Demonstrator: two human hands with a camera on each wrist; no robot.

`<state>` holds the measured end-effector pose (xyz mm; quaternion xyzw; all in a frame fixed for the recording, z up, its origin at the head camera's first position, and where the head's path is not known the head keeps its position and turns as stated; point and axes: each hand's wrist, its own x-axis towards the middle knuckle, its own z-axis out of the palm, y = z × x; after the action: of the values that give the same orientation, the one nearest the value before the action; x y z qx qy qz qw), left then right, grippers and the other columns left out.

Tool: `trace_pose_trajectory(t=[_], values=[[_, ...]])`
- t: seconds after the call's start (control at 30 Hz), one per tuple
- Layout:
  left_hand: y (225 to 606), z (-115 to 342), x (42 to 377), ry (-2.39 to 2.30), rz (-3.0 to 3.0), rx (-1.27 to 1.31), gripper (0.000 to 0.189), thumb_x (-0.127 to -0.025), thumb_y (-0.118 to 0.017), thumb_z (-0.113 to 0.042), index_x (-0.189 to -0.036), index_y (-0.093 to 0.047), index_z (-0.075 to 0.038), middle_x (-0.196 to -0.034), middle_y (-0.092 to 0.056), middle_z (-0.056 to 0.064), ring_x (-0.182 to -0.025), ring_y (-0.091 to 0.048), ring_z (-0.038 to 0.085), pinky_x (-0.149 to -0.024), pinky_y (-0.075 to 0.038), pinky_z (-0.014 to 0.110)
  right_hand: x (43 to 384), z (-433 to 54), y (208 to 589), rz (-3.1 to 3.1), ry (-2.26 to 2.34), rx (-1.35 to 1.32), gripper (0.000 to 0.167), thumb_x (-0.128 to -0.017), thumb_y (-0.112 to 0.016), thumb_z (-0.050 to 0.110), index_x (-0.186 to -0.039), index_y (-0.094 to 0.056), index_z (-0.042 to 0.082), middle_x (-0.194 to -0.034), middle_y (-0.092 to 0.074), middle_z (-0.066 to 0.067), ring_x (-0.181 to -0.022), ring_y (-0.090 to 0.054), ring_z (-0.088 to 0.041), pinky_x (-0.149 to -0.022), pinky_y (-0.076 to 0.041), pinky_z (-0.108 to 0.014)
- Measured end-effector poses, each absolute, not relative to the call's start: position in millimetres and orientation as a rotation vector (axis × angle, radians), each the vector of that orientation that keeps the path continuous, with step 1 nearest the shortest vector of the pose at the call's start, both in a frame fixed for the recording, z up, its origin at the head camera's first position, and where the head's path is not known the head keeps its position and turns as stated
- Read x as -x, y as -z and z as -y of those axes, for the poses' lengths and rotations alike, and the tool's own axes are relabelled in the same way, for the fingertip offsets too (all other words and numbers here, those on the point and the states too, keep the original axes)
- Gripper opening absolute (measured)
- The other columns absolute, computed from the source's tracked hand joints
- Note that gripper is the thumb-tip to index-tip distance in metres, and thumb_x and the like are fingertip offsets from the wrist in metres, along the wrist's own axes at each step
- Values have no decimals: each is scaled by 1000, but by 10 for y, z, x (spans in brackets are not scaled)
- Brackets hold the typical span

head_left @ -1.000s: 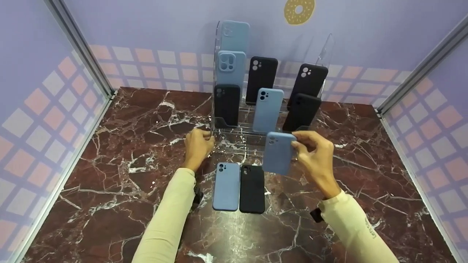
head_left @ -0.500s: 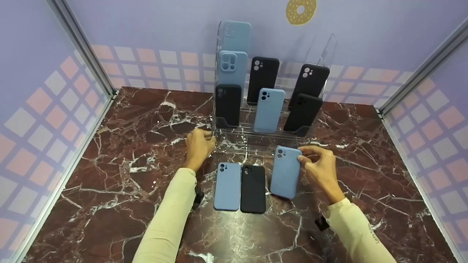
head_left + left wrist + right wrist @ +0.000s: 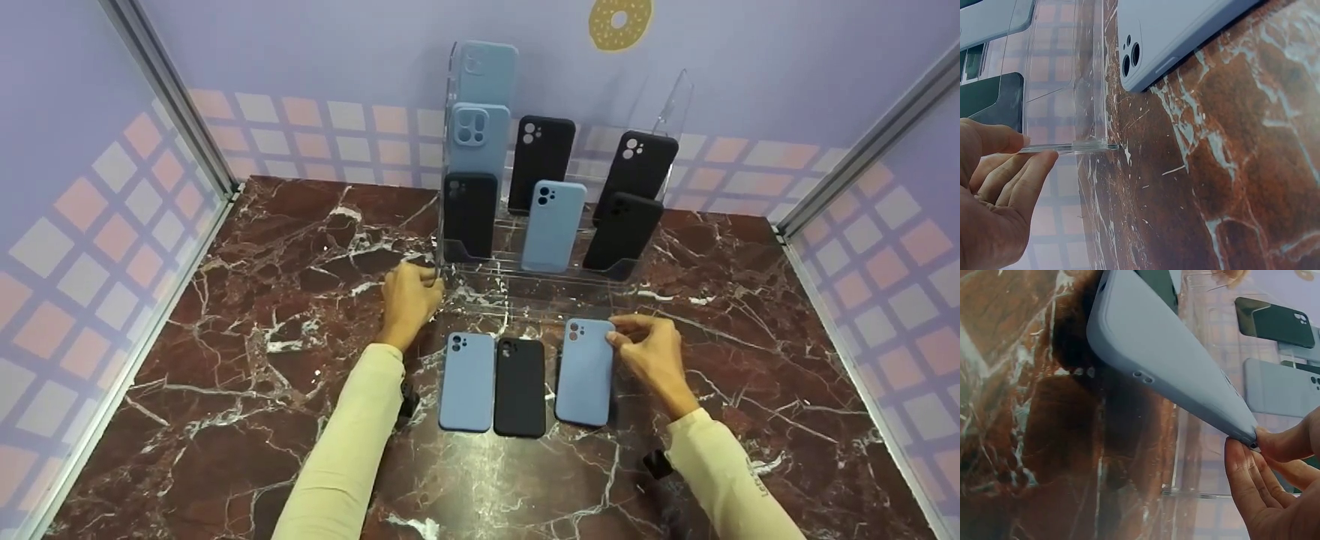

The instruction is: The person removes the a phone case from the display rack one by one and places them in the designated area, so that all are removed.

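Note:
My right hand (image 3: 649, 357) pinches a blue phone case (image 3: 585, 375) by its upper right corner, low over the marble table. In the right wrist view the thumb and fingertips grip the corner of this phone case (image 3: 1168, 349), which slants above the surface. My left hand (image 3: 410, 304) pinches the side edge of a clear acrylic display stand (image 3: 540, 289); the left wrist view shows thumb and fingers on the thin clear panel (image 3: 1067, 148). Flat on the table between the hands lie another blue phone case (image 3: 466, 382) and a black phone case (image 3: 520, 388), side by side.
Several blue and black phone cases stand in the tiers of the stand, such as a black one (image 3: 470, 217) at front left and a blue one (image 3: 553, 226) in the middle. Patterned walls (image 3: 300, 135) enclose the marble table (image 3: 247, 300) at back and sides.
My right hand has brought the blue phone case down and toward me, from in front of the stand to beside the black case on the table. The left hand stays at the stand's edge.

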<state>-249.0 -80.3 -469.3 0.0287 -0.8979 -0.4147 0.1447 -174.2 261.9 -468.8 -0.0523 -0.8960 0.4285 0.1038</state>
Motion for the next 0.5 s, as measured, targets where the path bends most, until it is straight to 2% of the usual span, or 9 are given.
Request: trace_pose_trajectory(t=[0.23, 0.5], values=[[4695, 795, 2491, 1197, 2588, -76, 18, -83, -74, -7, -99, -81, -4, -89, -77, 10, -95, -73, 35, -91, -52, 50, 1763, -2583, 4835, 2674, -1318, 181, 20, -81, -79, 1, -101, -78, -2, -81, -75, -13, -64, -67, -13, -56, -50, -17], [4706, 799, 2494, 1192, 2575, -80, 15, -82, -75, -7, -96, -81, -5, -88, -77, 10, -94, -73, 36, -92, -52, 50, 1778, -2522, 4942, 2734, -1370, 204, 21, -82, -78, 2, -102, -77, -4, -85, -76, -16, -61, -66, -10, -56, -52, -18]])
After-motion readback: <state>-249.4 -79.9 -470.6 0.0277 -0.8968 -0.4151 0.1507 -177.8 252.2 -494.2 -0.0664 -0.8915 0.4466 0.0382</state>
